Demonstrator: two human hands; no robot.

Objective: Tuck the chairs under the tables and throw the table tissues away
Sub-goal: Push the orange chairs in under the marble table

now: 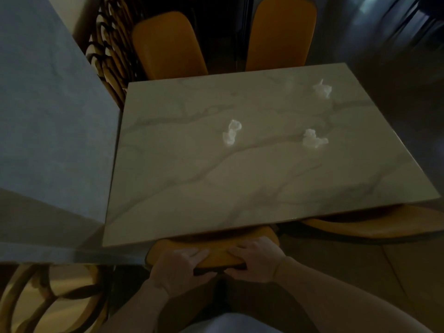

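A grey partition (pixel 48 116) is standing along the left edge of the marble table (pixel 182 188). At the table's near edge a chair (pixel 216 254) with an orange padded back is sitting partly beneath the top, its back running left to right along that edge. The left hand (pixel 177 269) is gripping the back, fingers curling over the top, and the right hand (pixel 257 259) is doing the same just beside it. On the table three crumpled white tissues are lying well apart: one near the middle (pixel 231 132), one to its right (pixel 313 138), one toward the far right corner (pixel 323 88). A fourth pale smudge may be lying beside that last one; the blur is hiding it.
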